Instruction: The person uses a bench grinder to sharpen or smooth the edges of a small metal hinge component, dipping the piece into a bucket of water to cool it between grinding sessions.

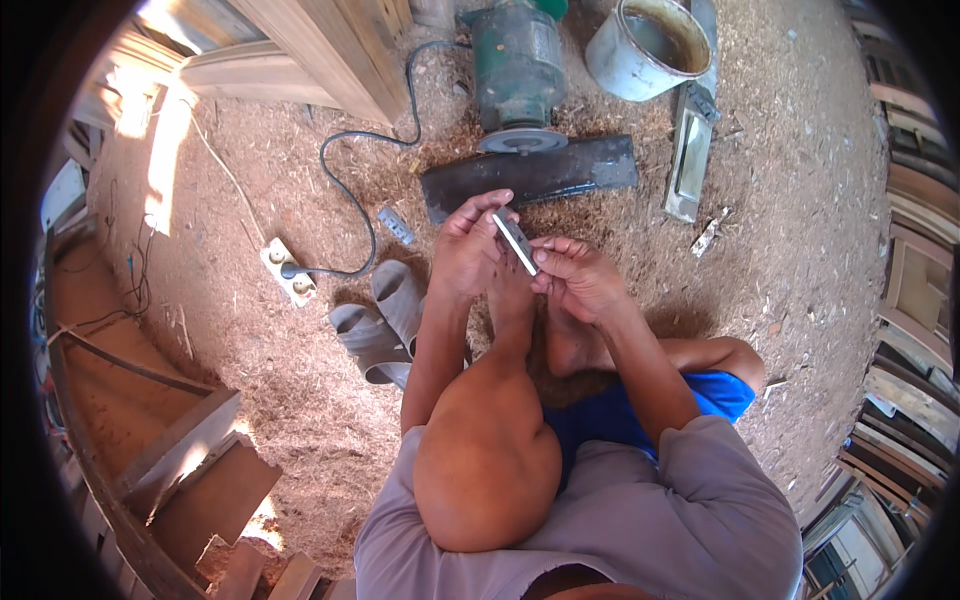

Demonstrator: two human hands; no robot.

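Observation:
Both my hands hold a small flat metal blade (515, 241) with a bright long edge and dark marks on its face. My left hand (466, 245) pinches its upper end, and my right hand (580, 280) grips the lower end between thumb and fingers. The blade slants above my bare feet. Beyond my hands, a green motor grinder (518, 80) stands with a grey grinding disc (522, 140) facing me. Under the disc lies a dark, wet-looking slab (590, 165); the blade does not touch the disc.
A whitish bucket of liquid (625, 75) stands right of the grinder, near a long flat tool (690, 150). Leftward are a white power strip (288, 272), a black cable (345, 135), a small grey block (396, 226) and grey sandals (375, 330). Boards (915, 280) line the right.

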